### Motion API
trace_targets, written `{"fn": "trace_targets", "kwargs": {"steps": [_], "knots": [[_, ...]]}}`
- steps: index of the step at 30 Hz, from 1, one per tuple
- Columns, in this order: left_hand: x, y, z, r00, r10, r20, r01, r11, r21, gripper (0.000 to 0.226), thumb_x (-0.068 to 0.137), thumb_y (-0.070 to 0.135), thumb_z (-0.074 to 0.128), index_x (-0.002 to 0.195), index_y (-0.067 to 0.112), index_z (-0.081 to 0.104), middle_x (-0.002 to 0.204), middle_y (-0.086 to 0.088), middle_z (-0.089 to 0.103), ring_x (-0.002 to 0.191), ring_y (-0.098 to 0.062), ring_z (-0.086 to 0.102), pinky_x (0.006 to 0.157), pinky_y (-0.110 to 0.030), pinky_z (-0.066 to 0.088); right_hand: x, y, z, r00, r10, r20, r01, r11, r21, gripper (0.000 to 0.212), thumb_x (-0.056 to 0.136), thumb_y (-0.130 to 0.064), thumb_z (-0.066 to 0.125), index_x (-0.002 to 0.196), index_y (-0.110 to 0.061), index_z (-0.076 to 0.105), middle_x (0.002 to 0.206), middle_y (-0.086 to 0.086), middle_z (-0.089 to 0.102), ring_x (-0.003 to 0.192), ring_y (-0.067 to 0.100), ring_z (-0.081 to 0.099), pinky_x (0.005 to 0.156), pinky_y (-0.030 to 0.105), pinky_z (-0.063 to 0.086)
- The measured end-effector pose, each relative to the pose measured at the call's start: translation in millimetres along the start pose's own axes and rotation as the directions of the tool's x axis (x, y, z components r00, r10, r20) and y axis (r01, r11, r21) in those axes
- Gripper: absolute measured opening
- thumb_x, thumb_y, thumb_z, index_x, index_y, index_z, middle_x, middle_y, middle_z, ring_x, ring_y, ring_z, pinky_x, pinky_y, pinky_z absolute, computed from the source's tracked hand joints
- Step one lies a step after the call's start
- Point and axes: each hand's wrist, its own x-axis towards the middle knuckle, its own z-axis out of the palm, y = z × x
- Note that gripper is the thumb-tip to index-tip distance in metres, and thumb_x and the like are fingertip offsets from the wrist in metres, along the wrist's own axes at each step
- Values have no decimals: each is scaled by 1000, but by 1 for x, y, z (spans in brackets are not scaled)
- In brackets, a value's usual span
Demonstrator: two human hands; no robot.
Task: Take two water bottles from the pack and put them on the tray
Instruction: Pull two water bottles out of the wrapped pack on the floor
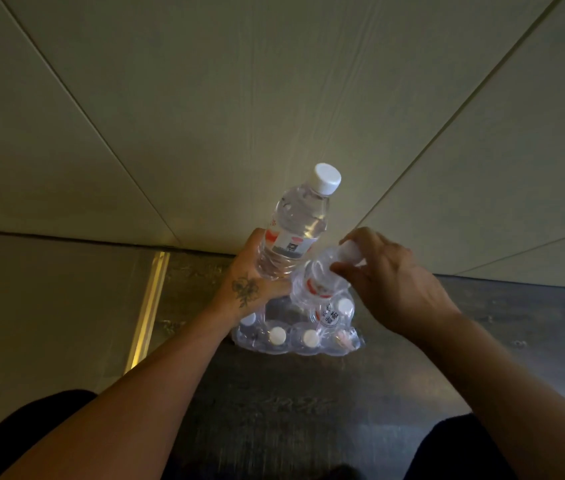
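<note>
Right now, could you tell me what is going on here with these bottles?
A person is taking water bottles out of a shrink-wrapped pack on the floor. The left hand holds one bottle clear of the pack, cap up. The right hand grips the cap end of a second bottle, tilted just above the pack. No tray is in view.

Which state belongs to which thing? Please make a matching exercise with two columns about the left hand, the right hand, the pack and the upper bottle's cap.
Things:
1. left hand
2. right hand
3. pack
4. upper bottle's cap

States:
A. lies on the dark floor, still holding bottles
B. white, pointing up and away
C. grips the lower body of a lifted bottle
D. holds a second bottle by its top, just above the pack

Pairs: 1-C, 2-D, 3-A, 4-B
</note>
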Motion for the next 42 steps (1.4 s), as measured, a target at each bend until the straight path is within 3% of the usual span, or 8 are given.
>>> {"fn": "trace_targets", "kwargs": {"steps": [6,11,14,18,24,32,36,42], "knots": [[-3,-2,-2,1000,-26,4,26,999,-29,77,59,30,97,110,70,56,119,25,76,105,3,75,86,-26,56,-2,-24,-40,998,-24,-50,25,999,31,47,94,-48,51,127,-14,54,114,9,70,91,30,71,73,48,58],[0,-5,2,1000,-25,13,26,998,-55,78,66,8,96,119,53,60,116,10,78,105,-11,77,91,-36,63,9,-22,-34,997,-16,-79,20,999,39,38,100,-39,61,128,-14,54,115,9,69,92,29,69,73,43,56],[2,-8,3,1000,-4,26,5,999,-50,81,66,6,96,118,54,59,116,14,77,105,-6,77,79,-18,64,16,-17,-25,996,-20,-86,22,999,28,34,101,-32,67,127,-13,55,116,9,69,92,30,68,70,37,50],[4,-7,6,1000,-11,-10,10,1000,-29,75,63,10,98,123,36,60,112,6,78,99,-12,79,89,-39,66,20,-11,-15,995,-32,-96,40,996,79,32,101,-27,69,125,-11,56,118,10,68,92,32,69,74,42,55],[5,-7,10,999,32,-28,-32,999,4,75,64,16,99,123,40,59,115,15,76,103,-5,77,79,-20,62,30,-2,-5,985,-46,-168,77,980,185,35,98,-31,69,124,-13,55,117,-2,64,100,27,67,86,54,62],[5,2,12,998,12,-56,-13,1000,-3,79,59,28,99,112,68,55,118,27,74,106,4,75,81,-16,58,30,30,50,993,81,-90,-20,839,544,71,84,-44,82,140,-45,39,135,-18,60,125,7,65,89,30,66],[6,2,13,999,-6,-47,6,1000,5,77,58,29,98,110,66,56,115,25,76,102,4,76,78,-16,56,33,45,83,982,188,-36,-138,826,547,71,74,-48,86,134,-51,47,118,-36,66,111,-14,67,87,16,61],[5,0,18,999,1,-35,0,1000,10,73,61,26,97,119,52,60,116,20,77,104,2,76,78,-13,58,44,52,115,976,215,23,-193,816,546,49,79,-37,90,122,-33,67,114,-16,76,108,-2,71,101,42,61]]}}
